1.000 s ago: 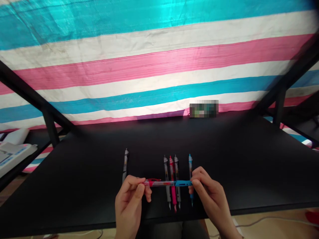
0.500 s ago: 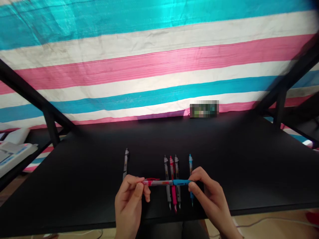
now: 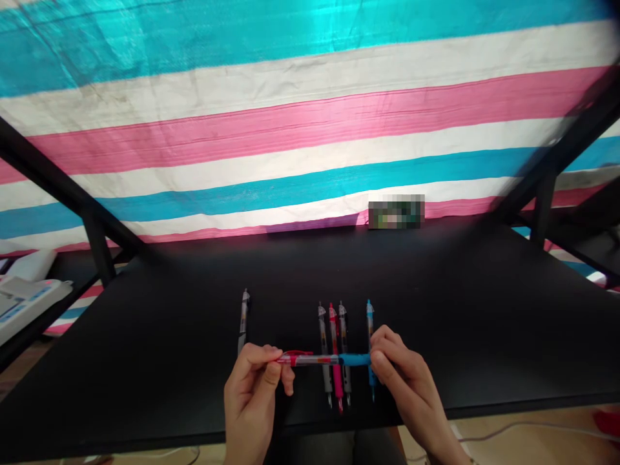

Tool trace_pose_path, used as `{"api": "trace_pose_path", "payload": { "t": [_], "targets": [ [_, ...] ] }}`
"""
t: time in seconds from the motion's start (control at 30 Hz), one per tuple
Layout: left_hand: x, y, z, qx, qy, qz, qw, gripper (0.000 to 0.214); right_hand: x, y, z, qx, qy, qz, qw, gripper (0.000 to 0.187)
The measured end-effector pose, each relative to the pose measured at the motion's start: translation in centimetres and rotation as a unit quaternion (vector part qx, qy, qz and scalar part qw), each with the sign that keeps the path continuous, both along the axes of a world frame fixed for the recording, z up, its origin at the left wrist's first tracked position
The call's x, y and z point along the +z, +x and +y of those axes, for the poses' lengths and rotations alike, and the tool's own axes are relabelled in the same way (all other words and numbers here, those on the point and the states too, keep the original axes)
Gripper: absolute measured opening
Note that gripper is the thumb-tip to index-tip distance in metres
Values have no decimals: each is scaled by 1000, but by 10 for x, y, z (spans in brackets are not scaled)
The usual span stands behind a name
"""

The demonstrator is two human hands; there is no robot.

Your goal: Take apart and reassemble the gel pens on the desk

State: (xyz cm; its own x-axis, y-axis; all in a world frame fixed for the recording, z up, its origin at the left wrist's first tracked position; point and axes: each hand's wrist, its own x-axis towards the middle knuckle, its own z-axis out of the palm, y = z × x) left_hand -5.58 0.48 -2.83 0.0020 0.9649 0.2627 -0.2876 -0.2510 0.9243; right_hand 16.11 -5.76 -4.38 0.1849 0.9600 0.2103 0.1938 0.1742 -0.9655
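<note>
Level above the desk's front half is a pen (image 3: 314, 360) with a red clip end, a clear barrel and a blue grip. My left hand (image 3: 254, 387) pinches its red end between thumb and fingers. At the blue end, my right hand (image 3: 407, 371) has thumb and fingertips closed on it, hiding the tip. Behind the held pen lie a grey pen (image 3: 323, 329), a pink-red pen (image 3: 338, 381) and another grey pen (image 3: 344, 329), side by side. A blue pen (image 3: 371, 316) lies just past my right fingers, partly covered. Beyond my left hand is a lone grey-black pen (image 3: 244, 310).
The black desk (image 3: 194, 310) has dark slanted frame bars (image 3: 99, 245) at both sides. A striped sheet (image 3: 290, 129) hangs behind it. A blurred-out small object (image 3: 396, 213) stands at the back edge. White devices (image 3: 31, 303) sit at the far left.
The held pen has shifted slightly right and down with both hands. My right fingers have turned a little around its blue end. The pens on the desk stay put.
</note>
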Motion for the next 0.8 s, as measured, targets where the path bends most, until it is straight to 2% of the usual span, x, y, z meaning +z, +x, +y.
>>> {"api": "trace_pose_path", "payload": {
  "t": [0.4, 0.53, 0.6, 0.67, 0.8],
  "targets": [
    [-2, 3, -5, 18, 57, 43, 997, 6, -2, -2, 1, -12, 25, 15, 999, 49],
    [3, 25, -10, 45, -22, -5, 999, 9, -5, 1, 0, -34, 33, 24, 999, 51],
    [6, 41, -13, 97, -46, -24, 994, 15, -6, 3, -1, -32, 41, 11, 999, 49],
    [10, 56, -14, 131, -47, -18, 990, 30, -9, 7, -2, -11, 51, -12, 999, 43],
    [22, 71, -14, 94, -55, -8, 994, 47, -13, 12, -1, 30, 61, -58, 996, 32]
  ]
}}
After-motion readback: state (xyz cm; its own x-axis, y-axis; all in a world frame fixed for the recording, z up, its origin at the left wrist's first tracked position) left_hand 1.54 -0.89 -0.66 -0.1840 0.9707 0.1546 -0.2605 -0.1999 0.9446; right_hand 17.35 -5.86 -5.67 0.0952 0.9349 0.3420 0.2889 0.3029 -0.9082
